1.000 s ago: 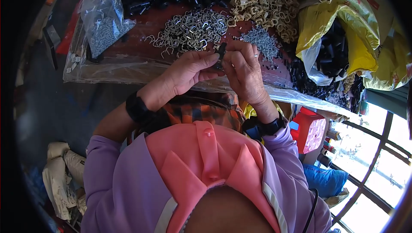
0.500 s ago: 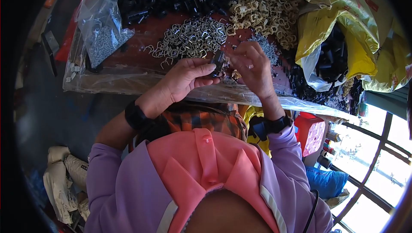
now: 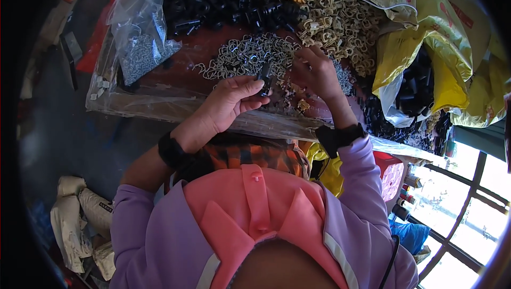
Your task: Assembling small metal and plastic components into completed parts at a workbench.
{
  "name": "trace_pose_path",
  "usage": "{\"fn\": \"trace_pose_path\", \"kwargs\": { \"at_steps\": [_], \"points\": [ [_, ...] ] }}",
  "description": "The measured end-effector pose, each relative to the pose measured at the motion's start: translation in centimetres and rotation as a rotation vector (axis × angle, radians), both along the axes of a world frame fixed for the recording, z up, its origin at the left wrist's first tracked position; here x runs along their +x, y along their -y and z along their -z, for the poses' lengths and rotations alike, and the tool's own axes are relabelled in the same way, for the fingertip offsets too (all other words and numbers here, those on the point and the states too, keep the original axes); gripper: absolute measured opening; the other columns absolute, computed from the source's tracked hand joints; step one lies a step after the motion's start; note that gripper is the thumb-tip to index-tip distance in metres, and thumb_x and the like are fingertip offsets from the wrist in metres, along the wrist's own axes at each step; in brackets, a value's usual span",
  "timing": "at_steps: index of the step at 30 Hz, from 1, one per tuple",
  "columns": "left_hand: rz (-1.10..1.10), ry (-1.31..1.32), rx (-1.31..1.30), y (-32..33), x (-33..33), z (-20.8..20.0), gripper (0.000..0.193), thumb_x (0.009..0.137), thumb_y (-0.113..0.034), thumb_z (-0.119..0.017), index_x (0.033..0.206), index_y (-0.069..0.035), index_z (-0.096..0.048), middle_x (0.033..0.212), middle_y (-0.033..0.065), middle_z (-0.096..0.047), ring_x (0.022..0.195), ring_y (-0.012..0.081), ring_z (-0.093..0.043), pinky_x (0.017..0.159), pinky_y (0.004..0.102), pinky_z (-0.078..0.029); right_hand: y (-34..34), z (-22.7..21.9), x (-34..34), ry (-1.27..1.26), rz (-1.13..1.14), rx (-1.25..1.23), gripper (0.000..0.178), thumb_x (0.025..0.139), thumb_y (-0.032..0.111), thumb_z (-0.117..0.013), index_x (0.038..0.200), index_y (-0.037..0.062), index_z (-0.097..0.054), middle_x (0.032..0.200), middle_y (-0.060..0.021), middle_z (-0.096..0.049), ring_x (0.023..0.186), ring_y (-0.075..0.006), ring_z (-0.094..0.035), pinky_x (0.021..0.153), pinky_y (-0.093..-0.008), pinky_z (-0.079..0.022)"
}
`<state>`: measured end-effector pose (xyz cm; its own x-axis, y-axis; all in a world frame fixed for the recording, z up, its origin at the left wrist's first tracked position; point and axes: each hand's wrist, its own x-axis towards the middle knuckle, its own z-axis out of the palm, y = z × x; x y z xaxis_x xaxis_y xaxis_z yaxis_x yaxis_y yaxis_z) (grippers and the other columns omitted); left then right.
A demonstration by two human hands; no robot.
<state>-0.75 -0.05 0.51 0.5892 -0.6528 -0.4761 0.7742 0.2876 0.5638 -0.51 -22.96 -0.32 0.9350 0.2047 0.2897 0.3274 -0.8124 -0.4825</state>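
Between the thumb and fingers of my left hand (image 3: pixel 234 99) is a small black plastic fitting (image 3: pixel 264 80), held upright over the near part of the table. My right hand (image 3: pixel 321 76) is beside the right edge of a heap of bent silvery metal clips (image 3: pixel 247 54). Its fingers are curled together, and whatever they may hold is hidden. Just beyond that hand lies a large heap of beige plastic clips (image 3: pixel 340 17). Small grey metal pieces (image 3: pixel 343 77), apparently screws, lie to its right.
Black fittings (image 3: pixel 213 6) are piled at the back. A clear bag of small metal pieces (image 3: pixel 141 54) stands on the left. To the right, an open yellow bag (image 3: pixel 450 54) holds black parts. Plastic sheeting covers the table's front edge (image 3: pixel 186 107). A white cord (image 3: pixel 367 4) crosses the back.
My right hand has moved away from the black fitting, up and to the right, to the edge of the metal clips. My left hand still holds the fitting. The view has shifted slightly.
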Motion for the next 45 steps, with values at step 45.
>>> {"fn": "trace_pose_path", "kwargs": {
  "at_steps": [45],
  "points": [
    [0.703, 0.015, 0.029, 3.5, -6.3, -1.1, 0.029, 0.077, -0.028, -0.056, 0.087, -0.001, -0.057, 0.074, 0.0099, -0.060, 0.059, 0.0160, -0.060, 0.047, 0.0170, -0.047, -1.8, -4.4, -16.3, 0.029, -0.199, 0.365, 0.048, 0.057, 0.010, -0.070, 0.102, 0.0040, -0.052, 0.082, -0.0074, -0.059, 0.077, -0.0222, -0.057, 0.070, -0.0294, -0.042]
  ]
}}
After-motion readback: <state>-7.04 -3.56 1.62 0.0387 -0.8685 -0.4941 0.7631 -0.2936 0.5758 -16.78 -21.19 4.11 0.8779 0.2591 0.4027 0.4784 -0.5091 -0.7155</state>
